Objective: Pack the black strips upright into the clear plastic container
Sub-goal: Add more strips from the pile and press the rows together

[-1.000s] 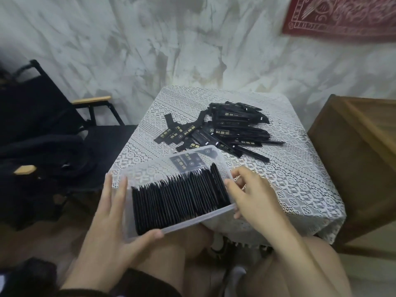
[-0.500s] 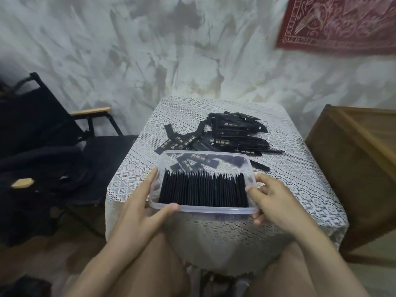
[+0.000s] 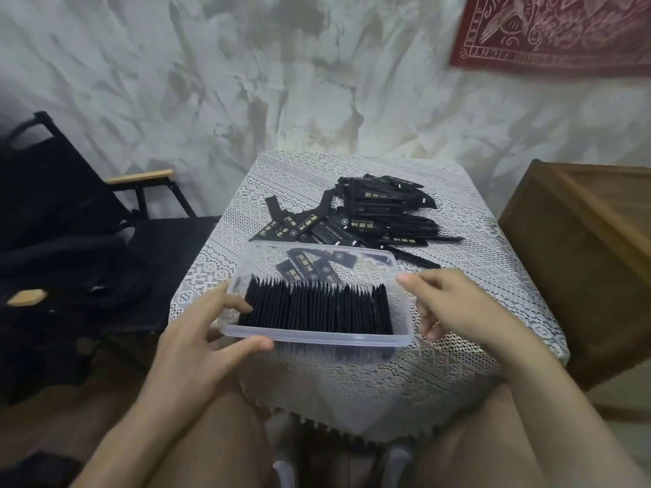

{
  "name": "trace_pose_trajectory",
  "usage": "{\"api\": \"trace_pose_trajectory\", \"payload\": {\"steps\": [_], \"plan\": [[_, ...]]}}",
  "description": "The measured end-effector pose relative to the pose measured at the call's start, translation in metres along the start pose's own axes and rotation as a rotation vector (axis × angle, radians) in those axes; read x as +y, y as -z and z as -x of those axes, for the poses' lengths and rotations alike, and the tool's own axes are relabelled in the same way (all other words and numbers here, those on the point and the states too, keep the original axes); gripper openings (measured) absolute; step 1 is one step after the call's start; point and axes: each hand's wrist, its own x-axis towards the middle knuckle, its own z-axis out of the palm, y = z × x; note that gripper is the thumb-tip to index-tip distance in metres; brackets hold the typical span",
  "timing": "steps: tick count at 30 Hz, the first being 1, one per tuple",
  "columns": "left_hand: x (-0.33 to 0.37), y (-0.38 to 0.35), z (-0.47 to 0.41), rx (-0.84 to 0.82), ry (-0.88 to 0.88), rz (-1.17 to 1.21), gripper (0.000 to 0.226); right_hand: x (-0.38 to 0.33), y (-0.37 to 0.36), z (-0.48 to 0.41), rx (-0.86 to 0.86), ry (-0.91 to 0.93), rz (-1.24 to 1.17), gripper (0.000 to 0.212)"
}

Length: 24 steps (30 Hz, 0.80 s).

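The clear plastic container (image 3: 318,338) is set at the near edge of the lace-covered table (image 3: 493,297). Its left end is gripped by the left hand (image 3: 197,341), thumb on the front rim. A dense row of upright black strips (image 3: 317,306) is packed inside. Behind the container, a loose pile of strips (image 3: 373,220) is heaped. Just right of the container, the right hand (image 3: 449,304) is held with fingers apart; contact cannot be told.

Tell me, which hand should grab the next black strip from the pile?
Probably the right hand: it sits open beside the container, nearer the loose strips. The left hand grips the container's near rim, steadying it.
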Motion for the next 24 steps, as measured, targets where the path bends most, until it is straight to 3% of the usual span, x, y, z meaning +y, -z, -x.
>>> {"api": "trace_pose_trajectory", "payload": {"steps": [4,9,14,16,24], "plan": [[-0.014,0.015,0.002,0.006,0.036,0.031,0.055,-0.005,0.007,-0.045,0.130,0.054,0.040,0.025],[-0.021,0.033,0.005,-0.006,0.050,0.106,0.057,-0.038,-0.018,-0.104,-0.078,0.167,0.237,0.018],[-0.035,0.044,0.004,-0.043,0.046,0.088,0.077,-0.085,-0.059,-0.138,-0.290,0.122,0.742,0.052],[-0.037,0.041,0.003,-0.038,0.041,0.103,0.074,-0.097,-0.073,-0.142,-0.303,0.119,0.936,0.063],[-0.044,0.037,0.001,-0.057,0.043,0.178,0.073,-0.107,-0.090,-0.145,-0.317,0.134,1.097,0.082]]}}
